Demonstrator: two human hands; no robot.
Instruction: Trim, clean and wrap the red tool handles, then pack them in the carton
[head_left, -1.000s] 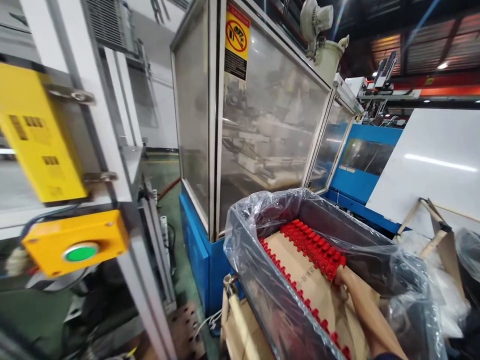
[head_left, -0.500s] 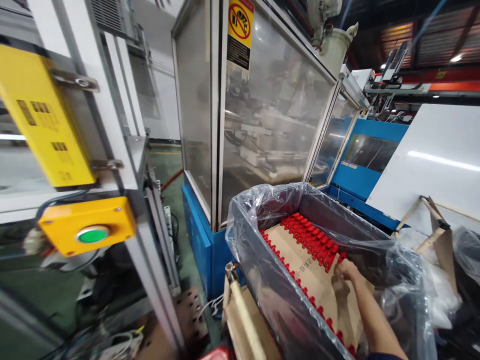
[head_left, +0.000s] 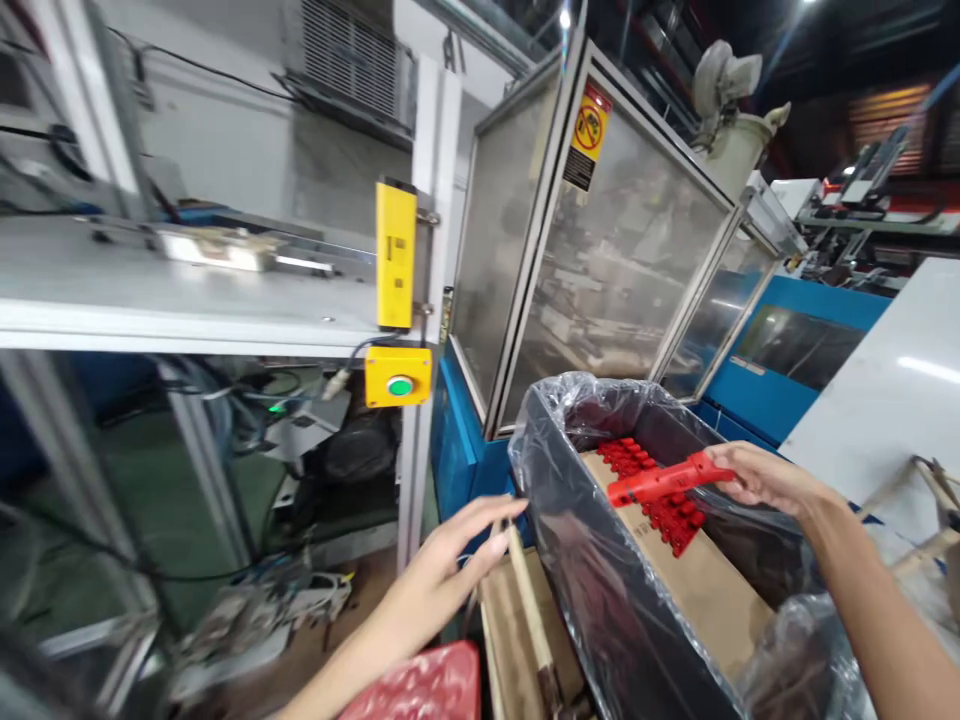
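Note:
My right hand [head_left: 769, 482] grips one end of a long red plastic part [head_left: 664, 481], its fingers closed around it. That part is held above a black bin [head_left: 600, 600] lined with clear plastic film. Below it, a row of similar red parts [head_left: 679, 525] lies on a brown cardboard sheet [head_left: 720, 595], partly covered by the held one. My left hand [head_left: 457, 550] reaches out left of the bin with its thumb and fingers apart and nothing in them. Its fingertips are near the top of a pale wooden bar [head_left: 531, 600]; whether they touch cannot be told.
A yellow box with a green button [head_left: 399, 385] sits on a metal frame post under a yellow sensor bar [head_left: 396, 255]. Behind the bin stands a machine enclosure [head_left: 600, 280] with clear panels. A red container [head_left: 427, 685] is at the bottom edge.
The view has turned left, showing more of the workbench. My right hand has gone from the red row to holding a red part above the bin. My left hand has come into view.

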